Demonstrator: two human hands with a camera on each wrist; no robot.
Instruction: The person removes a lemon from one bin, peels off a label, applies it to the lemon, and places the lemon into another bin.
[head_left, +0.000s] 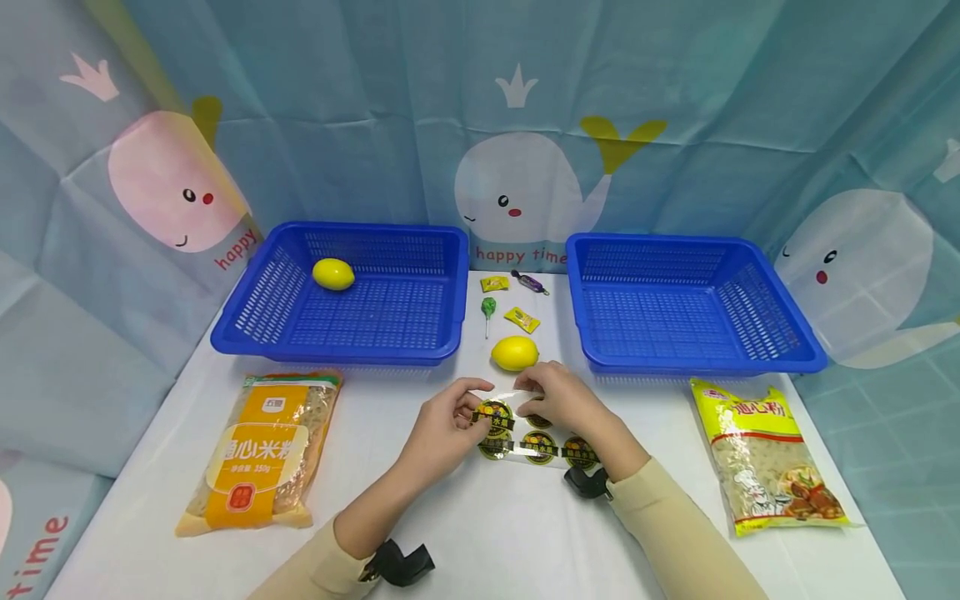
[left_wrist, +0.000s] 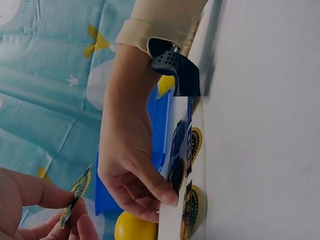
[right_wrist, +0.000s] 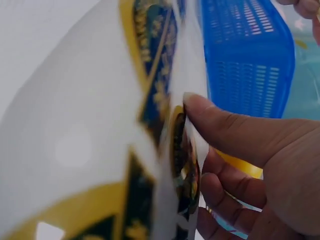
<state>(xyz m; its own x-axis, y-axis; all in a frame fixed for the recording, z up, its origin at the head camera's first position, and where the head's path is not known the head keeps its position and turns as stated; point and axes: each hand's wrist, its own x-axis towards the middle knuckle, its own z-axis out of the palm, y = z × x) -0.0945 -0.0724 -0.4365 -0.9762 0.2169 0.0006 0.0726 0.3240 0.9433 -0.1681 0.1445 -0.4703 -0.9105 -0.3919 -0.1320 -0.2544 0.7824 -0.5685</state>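
Near side of white table [head_left: 495, 525]: beige sleeves [head_left: 682, 533] reaching in, black wrist camera [head_left: 405, 564] on left wrist, another at right. Further in, about midway between left and right edges, left hand [head_left: 446, 423] with thumb and finger pinched on a loose round label [left_wrist: 81, 186], black and gold. Opposite, right hand [head_left: 566, 402] with thumb and fingers gripping the transparent label sheet [head_left: 540, 447], more round labels on it; sheet between both hands, cannot tell how much of it in contact with table. By left edge, orange-banded bag of rice macaroni [head_left: 258, 454], 350g on front; by right edge, yellow macaroni bag [head_left: 772, 458]. Just beyond right hand, yellow lemon [head_left: 515, 353]. Toward far edge, left blue basket [head_left: 337, 348], second lemon [head_left: 333, 274] inside near its far left corner; right blue basket [head_left: 705, 363] toward far right corner. Between baskets: green lollipop [head_left: 488, 306], two yellow-wrapped candies [head_left: 522, 319], purple twist-wrapped candy [head_left: 530, 282]. Behind far edge, blue whale-print curtain [head_left: 337, 167].
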